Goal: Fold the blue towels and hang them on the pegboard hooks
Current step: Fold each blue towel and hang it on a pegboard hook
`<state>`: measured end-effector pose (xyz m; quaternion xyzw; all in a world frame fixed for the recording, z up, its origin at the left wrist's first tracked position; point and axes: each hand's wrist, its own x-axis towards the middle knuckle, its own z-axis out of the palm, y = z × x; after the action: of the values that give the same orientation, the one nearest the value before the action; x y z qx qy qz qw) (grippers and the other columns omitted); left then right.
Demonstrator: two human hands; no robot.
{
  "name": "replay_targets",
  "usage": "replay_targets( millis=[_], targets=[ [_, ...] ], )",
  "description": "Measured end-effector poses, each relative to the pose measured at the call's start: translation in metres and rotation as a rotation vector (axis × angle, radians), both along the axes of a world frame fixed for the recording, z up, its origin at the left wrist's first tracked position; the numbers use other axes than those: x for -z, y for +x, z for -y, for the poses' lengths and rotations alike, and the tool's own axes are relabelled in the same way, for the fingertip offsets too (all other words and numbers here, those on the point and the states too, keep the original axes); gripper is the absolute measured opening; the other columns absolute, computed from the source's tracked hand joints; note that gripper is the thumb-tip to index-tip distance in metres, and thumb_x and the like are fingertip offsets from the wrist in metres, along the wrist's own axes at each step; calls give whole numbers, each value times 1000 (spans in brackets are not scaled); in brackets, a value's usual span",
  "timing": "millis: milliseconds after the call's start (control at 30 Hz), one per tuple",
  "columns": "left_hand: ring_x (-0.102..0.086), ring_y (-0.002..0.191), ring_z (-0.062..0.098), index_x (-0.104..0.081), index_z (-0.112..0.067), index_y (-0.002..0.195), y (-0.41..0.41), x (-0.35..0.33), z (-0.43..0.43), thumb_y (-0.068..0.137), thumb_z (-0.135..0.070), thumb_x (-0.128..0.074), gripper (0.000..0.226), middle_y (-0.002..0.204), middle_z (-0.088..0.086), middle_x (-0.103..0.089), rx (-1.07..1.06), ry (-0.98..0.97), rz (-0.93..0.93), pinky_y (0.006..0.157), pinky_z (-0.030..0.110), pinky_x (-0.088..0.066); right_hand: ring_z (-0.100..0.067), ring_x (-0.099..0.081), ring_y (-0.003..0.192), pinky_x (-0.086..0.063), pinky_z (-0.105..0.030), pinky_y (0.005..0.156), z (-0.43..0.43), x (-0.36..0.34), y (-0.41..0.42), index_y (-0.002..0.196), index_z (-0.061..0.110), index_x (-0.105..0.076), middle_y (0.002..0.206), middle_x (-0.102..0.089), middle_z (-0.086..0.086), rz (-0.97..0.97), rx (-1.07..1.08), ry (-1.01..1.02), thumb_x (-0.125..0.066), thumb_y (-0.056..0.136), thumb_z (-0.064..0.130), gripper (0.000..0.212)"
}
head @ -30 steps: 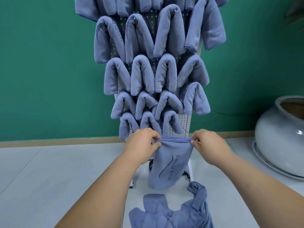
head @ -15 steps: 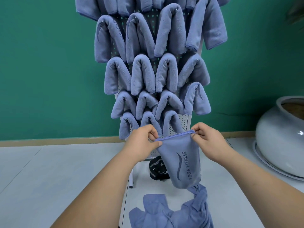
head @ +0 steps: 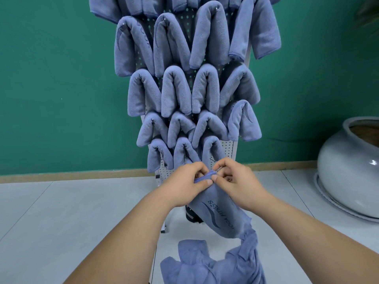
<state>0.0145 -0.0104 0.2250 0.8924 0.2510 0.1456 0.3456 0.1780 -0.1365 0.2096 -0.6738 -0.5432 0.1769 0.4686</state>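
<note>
Both hands meet at the top hem of a blue towel [head: 221, 214] in front of the lower pegboard [head: 228, 149]. The left hand [head: 184, 181] pinches the bunched hem between thumb and curled fingers. The right hand [head: 235, 181] pinches the same hem just beside it, thumb tips nearly touching. The towel hangs below the hands, tilted to the right, its printed wave logo and lettering facing the camera. Its lower end overlaps a loose heap [head: 205, 261] of blue cloth on the pale tiled floor [head: 61, 212]. Above, hung towels [head: 176, 93] fill the board in rows, each draped over a hook; the lowest row sits just above the hands. A black object [head: 190, 215] shows behind the towel. A grey pot [head: 348, 171] stands at right against the green wall [head: 51, 78].
</note>
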Motion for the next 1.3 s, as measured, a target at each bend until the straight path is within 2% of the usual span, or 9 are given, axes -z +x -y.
replay_targets(
  millis=[200, 300, 400, 567, 700, 867, 1033, 1167, 1300],
  targets=[
    [-61, 98, 14, -62, -33, 108, 5, -3, 11, 104, -40, -57, 10, 103, -13, -69, -4, 317, 45, 83, 41, -52, -16, -51, 68, -44, -33, 70, 2, -1, 5, 113, 29, -54, 76, -64, 2, -173, -92, -165, -69, 85, 10, 37],
    [-56, 103, 16, -61, -30, 108, 10, -7, 18, 106, -38, -54, 11, 105, -13, -65, 72, 473, 109, 89, 40, -47, -21, -66, 79, -56, -39, 77, 5, 1, 9, 109, 39, -58, 89, -73, 4, -41, -118, -252, -74, 75, 28, 39],
    [-52, 101, 15, -59, -33, 112, 12, -15, 20, 108, -41, -48, 14, 106, -14, -63, 90, 584, 176, 94, 43, -45, -17, -72, 90, -59, -45, 86, 6, 7, 20, 109, 32, -65, 96, -76, 7, 79, -152, -340, -77, 79, 38, 33],
    [-57, 105, 12, -61, -33, 114, 0, -23, 4, 107, -31, -54, 10, 107, -19, -64, -85, 378, 373, 96, 37, -47, -21, -72, 92, -59, -45, 86, 15, 17, 48, 101, 22, -72, 98, -77, 2, 297, -129, -536, -77, 80, 59, 42],
    [-62, 101, -2, -61, -35, 111, -15, -20, -18, 107, -29, -57, 9, 104, -24, -68, -294, 123, 503, 88, 18, -46, -21, -71, 86, -60, -38, 80, 26, 19, 74, 94, 27, -74, 90, -76, 5, 359, -62, -633, -83, 85, 46, 23],
    [-65, 93, 10, -65, -28, 108, -25, -6, -48, 106, -27, -58, 7, 99, -10, -71, -513, -15, 522, 85, 30, -51, -12, -51, 63, -41, -29, 60, 34, 13, 92, 74, 28, -69, 66, -63, 12, 373, 23, -588, -84, 86, 41, 23],
    [-58, 81, 18, -65, -18, 96, -27, -2, -57, 102, -26, -59, 13, 86, -3, -68, -713, -247, 521, 72, 34, -43, -14, -50, 69, -40, -35, 67, 33, 5, 92, 87, 18, -74, 83, -72, -12, 2, 141, -251, -77, 91, 34, 17],
    [-50, 80, 18, -61, -12, 92, -22, -7, -52, 102, -30, -57, 21, 87, -1, -59, -738, -412, 632, 76, 38, -41, -18, -57, 84, -44, -41, 80, 28, -11, 84, 98, 20, -71, 98, -72, -12, -308, 292, -7, -63, 96, 34, 17],
    [-58, 82, 16, -61, -17, 100, -13, -7, -43, 106, -38, -55, 23, 94, 2, -67, -698, -358, 714, 79, 37, -48, -23, -60, 94, -46, -40, 80, 22, -24, 72, 103, 21, -64, 107, -69, -7, -290, 456, 101, -49, 104, 36, 21]
  ],
)
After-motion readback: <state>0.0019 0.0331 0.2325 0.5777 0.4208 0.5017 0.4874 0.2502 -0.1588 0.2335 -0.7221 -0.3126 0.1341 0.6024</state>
